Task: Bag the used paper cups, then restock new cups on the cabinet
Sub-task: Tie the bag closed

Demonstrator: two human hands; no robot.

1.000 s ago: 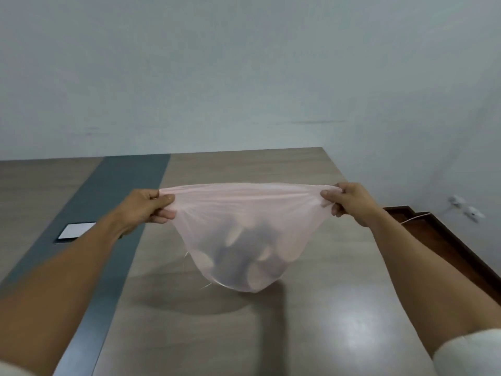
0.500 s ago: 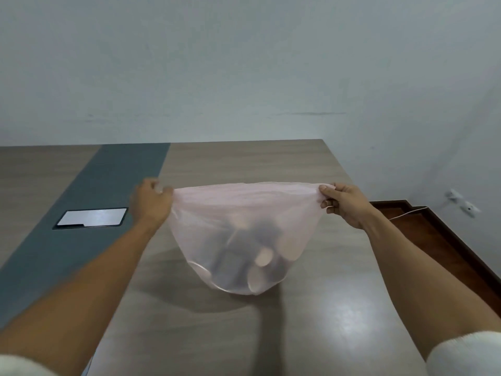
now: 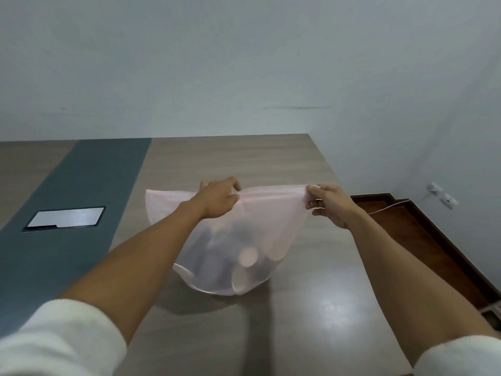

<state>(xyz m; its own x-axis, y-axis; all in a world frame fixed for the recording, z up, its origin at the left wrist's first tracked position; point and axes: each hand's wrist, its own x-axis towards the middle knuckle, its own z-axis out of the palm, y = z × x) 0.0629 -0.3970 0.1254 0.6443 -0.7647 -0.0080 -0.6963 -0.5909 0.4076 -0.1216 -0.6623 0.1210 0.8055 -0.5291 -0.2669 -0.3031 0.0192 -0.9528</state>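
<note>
Since half a second ago, the left hand [image 3: 217,198] has travelled along the bag's [image 3: 260,213] top edge from the left corner toward the middle, so it now sits close to the right hand [image 3: 329,206]. That left corner of the rim now juts out free to the left of the wrist. The right hand has kept its place at the right corner.

Left fingers are curled over the rim and pinch the thin pink plastic near its middle. Right thumb and fingers are clamped on the right corner, with the film pulled taut between the two hands.

Held up by its rim, the bag rests its rounded bottom on the table [image 3: 311,308]. Through the translucent film the cups [image 3: 248,257] show as dim shapes heaped in the lower part, one pale round end facing the camera; their number is too blurred to count.

A grey strip [image 3: 81,199] runs along the table on the left, with a silver plate [image 3: 65,217] set into it. White sleeves [image 3: 62,340] cover both upper forearms. At far right, a white cable [image 3: 390,207] leads to wall sockets [image 3: 442,195].
</note>
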